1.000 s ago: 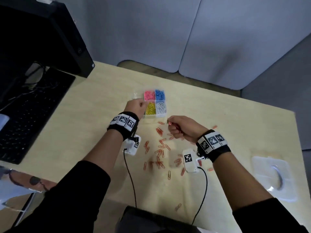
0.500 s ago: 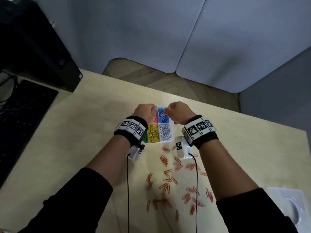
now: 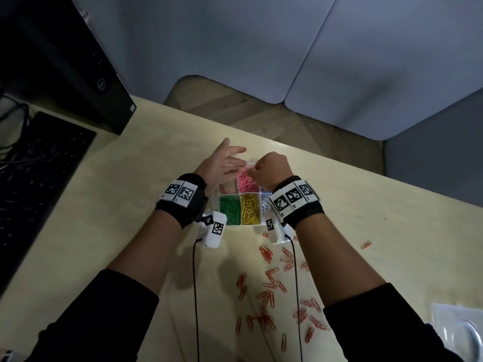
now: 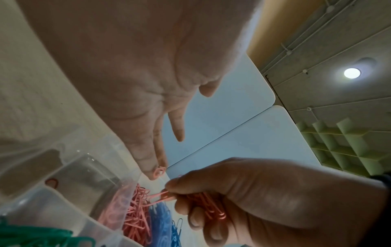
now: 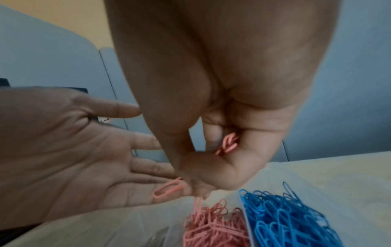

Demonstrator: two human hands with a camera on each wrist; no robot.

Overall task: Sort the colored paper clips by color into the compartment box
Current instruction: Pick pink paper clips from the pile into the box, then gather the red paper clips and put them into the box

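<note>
At the far left a black keyboard (image 3: 39, 184) and a dark computer tower (image 3: 65, 61) are seen on the pale wood-grain table (image 3: 117, 205); next comes the left hand (image 3: 222, 165), held flat with fingers straight and spread, palm turned toward the box; a single pink clip (image 5: 167, 189) is seen lying across its fingertips (image 4: 152, 170) in both wrist views, its long axis running roughly along the fingers, a detail lost in the head view. The compartment box (image 3: 214, 202) is made of clear, glossy plastic with thin dividing walls; its compartments are filled with wiry looped clips, green (image 3: 230, 209), yellow (image 3: 251, 209) and white (image 3: 265, 207) in the near row, pink (image 3: 245, 181) and blue (image 5: 285, 217) in the far row; the far-left compartment is shown by the left wrist view to contain one dark red clip (image 4: 51, 183). Over the pink compartment the right hand (image 3: 271, 168) is held as a fist; a bundle of pink clips (image 4: 211, 207) is clamped inside its curled fingers, and one clip (image 4: 162, 197) is pinched between thumb and forefinger, its long axis pointing toward the left hand and the pink pile; the bundle is hidden in the head view. Orange-red clips (image 3: 269, 291) are scattered flat on the table nearer the person, pointing every way; at the far right a clear plastic lid (image 3: 457, 330) is partly seen.
</note>
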